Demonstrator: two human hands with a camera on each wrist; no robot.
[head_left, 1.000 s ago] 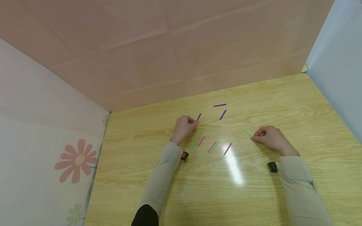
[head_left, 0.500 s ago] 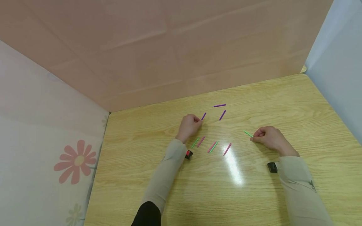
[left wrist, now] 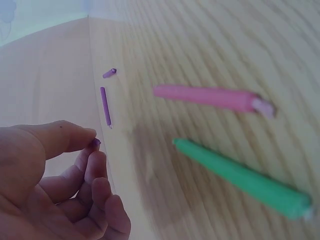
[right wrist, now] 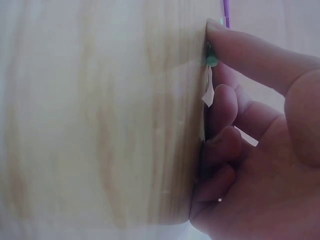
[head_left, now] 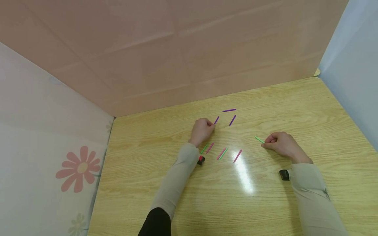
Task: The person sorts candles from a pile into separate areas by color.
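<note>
- Clearly, the left hand (head_left: 203, 131) pinches the held purple stick (head_left: 217, 120) between thumb and fingertip near its near end, the other fingers curled in below; such a slim hold could let the far end swing or the stick twist out.
- That stick stands left of the slanting purple stick (head_left: 232, 120) and just nearer than the far purple stick (head_left: 229, 110); pushed too far right, it might knock either one askew, and round sticks like these would probably roll.
- Whether the held purple stick touches the table (head_left: 260, 209) or hangs just above it I cannot tell; if it is above, loosening the pinch early could drop it crooked.
- The black wrist device (head_left: 201, 160) at the left cuff sits right by the near end of the left green stick (head_left: 204, 149), with the left pink stick (head_left: 210, 147) close on its right; a low forearm might sweep both out of place.
- On the right, the right hand (head_left: 282, 143) pinches the held green stick (head_left: 259, 139) at one end, thumb against finger, the rest curled near the tabletop; inattention there could let it tilt or slip while the left hand works.
</note>
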